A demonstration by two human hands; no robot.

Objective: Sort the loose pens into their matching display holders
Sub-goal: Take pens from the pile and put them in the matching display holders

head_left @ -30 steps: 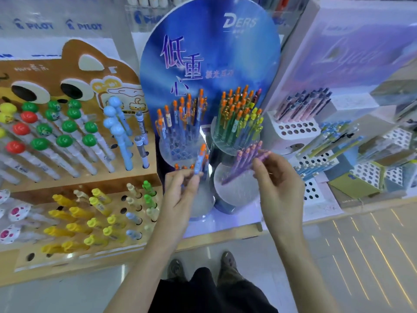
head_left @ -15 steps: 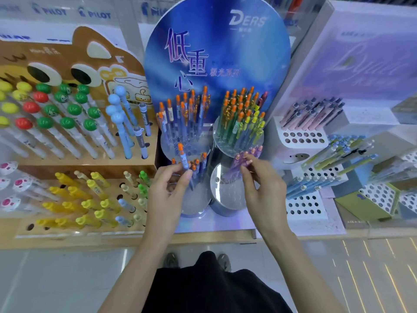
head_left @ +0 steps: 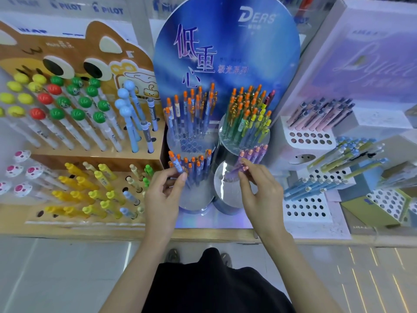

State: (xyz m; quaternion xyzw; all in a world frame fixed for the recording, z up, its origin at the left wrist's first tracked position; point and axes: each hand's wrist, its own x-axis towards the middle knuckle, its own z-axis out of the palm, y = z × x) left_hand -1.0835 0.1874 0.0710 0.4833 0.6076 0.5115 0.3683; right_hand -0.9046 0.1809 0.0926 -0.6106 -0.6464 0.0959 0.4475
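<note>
A blue DERS display stands in the middle with clear round holders. My left hand (head_left: 165, 195) pinches a blue pen with an orange cap (head_left: 177, 164), its lower end down among the orange-capped pens of the lower left holder (head_left: 194, 199). My right hand (head_left: 259, 190) pinches a purple pen (head_left: 240, 167) at the lower right holder (head_left: 228, 193), where several purple pens (head_left: 256, 153) stand. The upper left holder (head_left: 190, 143) carries blue pens with orange caps. Orange, green and yellow pens fill the upper right holder (head_left: 244, 134).
A brown cartoon display (head_left: 67, 62) at left holds ball-topped white pens above and yellow pens below. White perforated stands (head_left: 308, 137) at right hold pink, blue and green pens. The wooden shelf edge (head_left: 203, 234) runs in front, with tiled floor below.
Both hands dropped from in front of the upper holders to the lower ones. The blue pen went down into the lower left holder and the purple pen down to the lower right one.
</note>
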